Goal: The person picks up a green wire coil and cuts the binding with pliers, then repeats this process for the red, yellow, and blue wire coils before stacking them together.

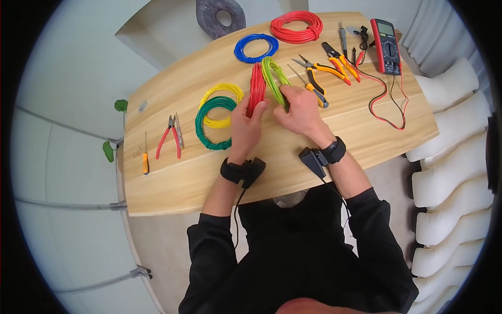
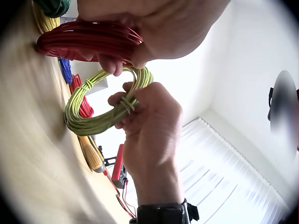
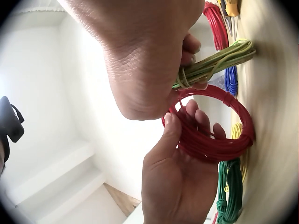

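My left hand grips a coil of red wire, stood up on edge, with the thumb curled over its near end. Beside it, my right hand pinches a yellow-green striped wire coil. In the left wrist view the striped coil shows as a ring bound with wraps, fingers closed at its side. The right wrist view has the red coil lying across the left fingers. Both coils are held close together, over the middle of the wooden table.
Green and yellow coils lie left of the hands; blue and larger red coils lie behind. At left are red-handled pliers and a screwdriver. Rightward are orange-handled pliers and a multimeter with leads.
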`<state>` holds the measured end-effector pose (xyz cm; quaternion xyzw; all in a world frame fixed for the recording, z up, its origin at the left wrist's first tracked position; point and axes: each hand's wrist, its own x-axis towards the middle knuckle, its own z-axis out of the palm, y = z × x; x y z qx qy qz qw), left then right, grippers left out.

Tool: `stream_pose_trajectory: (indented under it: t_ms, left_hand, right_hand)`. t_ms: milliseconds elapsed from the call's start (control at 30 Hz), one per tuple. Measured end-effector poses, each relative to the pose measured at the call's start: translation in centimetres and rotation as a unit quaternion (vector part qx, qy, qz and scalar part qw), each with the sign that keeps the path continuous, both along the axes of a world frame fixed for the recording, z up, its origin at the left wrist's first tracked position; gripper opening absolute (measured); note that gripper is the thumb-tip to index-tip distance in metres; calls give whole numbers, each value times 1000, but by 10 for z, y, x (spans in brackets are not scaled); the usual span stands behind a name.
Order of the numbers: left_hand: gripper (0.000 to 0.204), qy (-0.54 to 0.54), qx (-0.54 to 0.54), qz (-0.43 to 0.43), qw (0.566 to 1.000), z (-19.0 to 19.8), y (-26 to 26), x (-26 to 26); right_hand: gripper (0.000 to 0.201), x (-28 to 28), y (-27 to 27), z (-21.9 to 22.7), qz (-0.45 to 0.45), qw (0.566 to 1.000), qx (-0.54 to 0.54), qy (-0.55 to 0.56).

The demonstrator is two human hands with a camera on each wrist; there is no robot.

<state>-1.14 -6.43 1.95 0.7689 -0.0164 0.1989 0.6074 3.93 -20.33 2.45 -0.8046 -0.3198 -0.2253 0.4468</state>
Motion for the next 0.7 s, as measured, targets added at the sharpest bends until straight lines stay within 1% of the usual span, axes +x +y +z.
stream_pose_trajectory:
  t_ms: [33,100,167,233,267,333,400,433,500,533,600,633,700]
  left_hand:
    - [22,1,-4,3,1000,-1,2,-1]
    - [21,39,-50,-9,998,-1,6,-3]
    - [22,45,-63,-15,997,2,11,-5]
    - [23,49,-77,-22,996,3,13,-6]
    - [22,36,-95,-22,995,2,14,-6]
    - [21,23,-115,-21,993,2,16,-6]
    - [18,46,-155,-30,986,4,19,-8]
    - [18,45,-157,-29,986,5,19,-8]
    - [15,24,-207,-40,977,6,19,-7]
    - [15,25,-209,-39,977,6,19,-8]
    - [12,64,-181,-36,981,8,21,-10]
    - [12,64,-182,-35,981,7,21,-10]
    - [12,51,-142,-58,987,5,22,-9]
  right_hand:
    - [18,0,0,1,-12,1000,-18,2]
    - [18,-1,0,0,-4,1000,-27,12]
    - [18,-2,0,1,3,999,-37,22]
    - [19,-2,0,3,14,997,-47,68]
    - [19,-1,1,1,16,996,-51,68]
    - [17,0,2,-5,49,996,10,71]
    - [17,1,3,-6,66,995,8,71]
    - [16,1,3,-7,83,994,8,71]
    - [15,-2,6,-9,97,992,-2,85]
    - [15,-4,8,-9,110,989,-10,98]
    - [15,-6,11,-10,117,989,-15,94]
    - [15,-7,12,-10,124,988,-18,89]
    - [15,-7,11,-11,120,988,-13,97]
